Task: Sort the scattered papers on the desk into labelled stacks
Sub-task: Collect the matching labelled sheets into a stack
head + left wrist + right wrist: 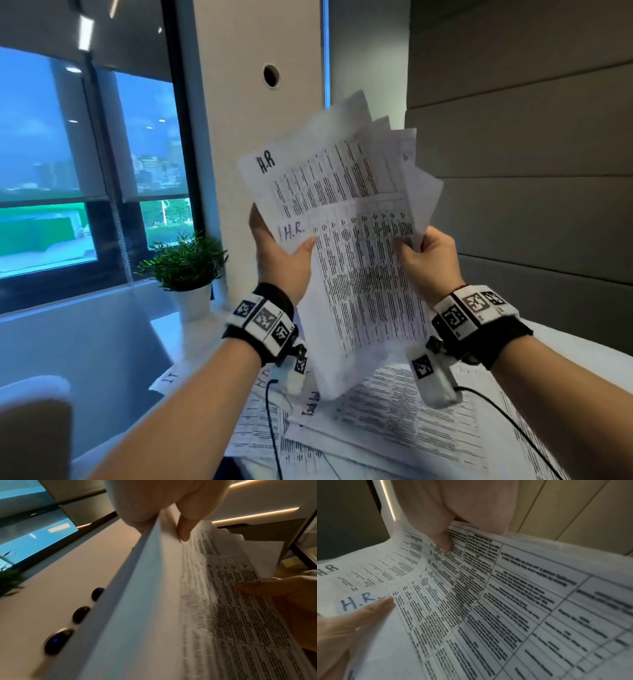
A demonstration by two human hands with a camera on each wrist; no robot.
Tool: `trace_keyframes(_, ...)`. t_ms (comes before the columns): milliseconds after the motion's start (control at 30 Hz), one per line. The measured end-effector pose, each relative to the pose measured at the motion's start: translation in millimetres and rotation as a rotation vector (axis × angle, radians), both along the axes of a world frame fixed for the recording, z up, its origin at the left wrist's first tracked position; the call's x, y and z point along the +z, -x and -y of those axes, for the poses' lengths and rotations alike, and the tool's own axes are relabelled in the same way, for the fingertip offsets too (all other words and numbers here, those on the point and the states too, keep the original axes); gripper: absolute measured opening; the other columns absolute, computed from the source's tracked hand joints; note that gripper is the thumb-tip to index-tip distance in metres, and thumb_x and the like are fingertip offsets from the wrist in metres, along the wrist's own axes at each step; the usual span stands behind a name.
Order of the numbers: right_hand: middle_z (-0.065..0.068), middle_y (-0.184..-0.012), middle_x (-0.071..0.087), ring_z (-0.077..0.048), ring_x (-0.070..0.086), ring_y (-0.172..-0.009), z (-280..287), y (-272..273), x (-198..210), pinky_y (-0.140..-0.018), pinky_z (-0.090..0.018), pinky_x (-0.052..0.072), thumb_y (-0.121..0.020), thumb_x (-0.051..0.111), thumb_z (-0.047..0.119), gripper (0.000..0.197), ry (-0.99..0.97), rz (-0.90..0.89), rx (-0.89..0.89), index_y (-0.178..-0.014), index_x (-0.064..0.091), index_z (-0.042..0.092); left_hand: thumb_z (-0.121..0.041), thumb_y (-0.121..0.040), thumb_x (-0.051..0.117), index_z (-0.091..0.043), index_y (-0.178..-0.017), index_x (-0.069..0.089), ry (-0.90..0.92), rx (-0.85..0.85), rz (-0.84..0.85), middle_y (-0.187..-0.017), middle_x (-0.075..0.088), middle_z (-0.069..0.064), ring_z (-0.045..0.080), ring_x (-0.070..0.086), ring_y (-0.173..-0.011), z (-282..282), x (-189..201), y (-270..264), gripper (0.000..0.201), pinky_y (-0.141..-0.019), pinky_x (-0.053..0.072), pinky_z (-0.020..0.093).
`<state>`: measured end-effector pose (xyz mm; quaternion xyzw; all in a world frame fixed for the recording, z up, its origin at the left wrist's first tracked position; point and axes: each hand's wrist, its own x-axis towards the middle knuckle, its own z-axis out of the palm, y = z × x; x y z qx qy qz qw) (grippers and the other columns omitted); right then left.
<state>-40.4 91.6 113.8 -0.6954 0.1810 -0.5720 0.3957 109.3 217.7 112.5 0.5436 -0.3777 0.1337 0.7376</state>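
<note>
I hold a fanned bundle of printed sheets (356, 246) upright in front of me, above the desk. The front sheet (471, 615) bears "H.R." in blue ink, and the sheet behind it (308, 171) bears "H.R" in black. My left hand (281, 253) grips the bundle's left edge, thumb across the front by the blue label. My right hand (424, 260) pinches the right edge, thumb on the printed table. In the left wrist view the left hand (171, 513) clamps the paper edge. In the right wrist view the right hand (453, 520) presses its thumb on the front sheet.
More printed papers (394, 421) lie overlapping on the white desk (582, 346) below my hands, one sheet (169, 377) marked "IT" at the left. A potted plant (186, 270) stands at the desk's back left by a window. Sensor cables hang from both wrists.
</note>
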Motion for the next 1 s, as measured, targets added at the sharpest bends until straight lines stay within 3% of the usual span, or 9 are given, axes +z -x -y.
trace_keyframes(100, -0.018, -0.096, 0.072, -0.023, 0.068, -0.087, 3.5, 1.7, -22.3, -0.081, -0.039, 0.055, -0.088, 0.066, 0.006, 0.006, -0.074, -0.020, 0.009, -0.093, 0.068, 0.004, -0.008, -0.076, 0.077, -0.022, -0.149, 0.005, -0.055, -0.006, -0.035, -0.139, 0.027, -0.021, -0.008, 0.026, -0.126, 4.3, -22.2, 5.1, 0.103, -0.100, 0.016, -0.002)
trace_keyframes(233, 0.001, -0.089, 0.070, -0.014, 0.066, -0.083, 5.5, 2.2, -51.2, -0.083, -0.035, 0.055, -0.089, 0.064, 0.006, 0.019, -0.141, -0.066, 0.054, -0.085, 0.064, 0.024, -0.012, -0.072, 0.081, -0.026, -0.147, 0.006, -0.115, -0.069, -0.204, -0.137, 0.024, -0.013, 0.000, 0.026, -0.127, 5.1, -50.6, 2.6, 0.107, -0.105, 0.019, 0.018)
trace_keyframes(367, 0.015, -0.099, 0.062, 0.007, 0.059, -0.086, 7.9, 4.0, -66.3, -0.076, -0.009, 0.049, -0.086, 0.068, 0.011, 0.031, -0.224, -0.147, 0.177, -0.107, 0.050, 0.026, -0.020, -0.067, 0.085, -0.020, -0.127, 0.044, -0.266, -0.101, -0.269, -0.120, 0.058, -0.006, 0.015, 0.056, -0.114, 6.0, -79.5, -16.8, 0.072, -0.098, 0.044, 0.030)
trace_keyframes(467, 0.005, -0.111, 0.065, -0.008, 0.063, -0.102, 13.0, 4.5, -75.3, -0.093, -0.032, 0.050, -0.083, 0.072, 0.014, 0.041, -0.254, -0.207, 0.202, -0.117, 0.051, 0.022, -0.023, -0.065, 0.087, -0.020, -0.117, 0.056, -0.406, -0.162, -0.270, -0.106, 0.066, -0.008, 0.014, 0.063, -0.104, 6.4, -92.6, -21.6, 0.060, -0.085, 0.049, 0.024)
trace_keyframes(600, 0.005, -0.114, 0.065, -0.010, 0.063, -0.104, 19.3, 2.1, -80.5, -0.092, -0.033, 0.051, -0.083, 0.072, 0.023, 0.042, -0.235, -0.221, 0.204, -0.120, 0.052, 0.020, -0.022, -0.073, 0.082, -0.027, -0.089, 0.049, -0.535, -0.220, -0.311, -0.086, 0.055, -0.017, 0.010, 0.054, -0.091, 3.0, -95.5, -13.7, 0.036, -0.085, 0.040, 0.020)
trace_keyframes(667, 0.001, -0.117, 0.065, -0.014, 0.062, -0.107, 22.7, 0.7, -82.3, -0.098, -0.039, 0.049, -0.082, 0.070, 0.031, 0.046, -0.248, -0.204, 0.203, -0.122, 0.053, 0.018, -0.028, -0.073, 0.081, -0.017, -0.098, 0.053, -0.515, -0.210, -0.392, -0.096, 0.056, -0.007, 0.017, 0.053, -0.100, 2.4, -98.0, -15.7, 0.039, -0.090, 0.039, 0.024)
trace_keyframes(767, 0.003, -0.119, 0.063, -0.013, 0.061, -0.110, 26.5, 1.8, -84.1, -0.101, -0.041, 0.046, -0.083, 0.067, 0.033, 0.047, -0.254, -0.224, 0.215, -0.124, 0.050, 0.018, -0.045, -0.063, 0.083, 0.001, -0.135, 0.036, -0.412, -0.204, -0.485, -0.133, 0.048, 0.008, 0.029, 0.044, -0.127, 6.3, -98.4, -18.4, 0.098, -0.107, 0.035, 0.038)
trace_keyframes(933, 0.000, -0.111, 0.066, -0.015, 0.065, -0.101, 31.4, 3.7, -83.3, -0.096, -0.044, 0.050, -0.085, 0.067, 0.028, 0.039, -0.197, -0.200, 0.202, -0.119, 0.053, 0.018, -0.036, -0.063, 0.086, -0.016, -0.113, 0.052, -0.347, -0.147, -0.354, -0.100, 0.063, -0.009, 0.010, 0.061, -0.095, 15.9, -88.6, -15.0, 0.064, -0.070, 0.049, 0.010)
trace_keyframes(1000, 0.003, -0.113, 0.064, -0.012, 0.063, -0.103, 28.4, 5.4, -81.8, -0.093, -0.039, 0.051, -0.079, 0.068, 0.037, 0.043, -0.111, -0.283, 0.245, -0.118, 0.051, 0.026, -0.041, -0.062, 0.086, -0.015, -0.121, 0.050, -0.363, -0.113, -0.304, -0.109, 0.062, -0.007, 0.010, 0.059, -0.100, 21.5, -86.9, -13.7, 0.074, -0.078, 0.051, 0.016)
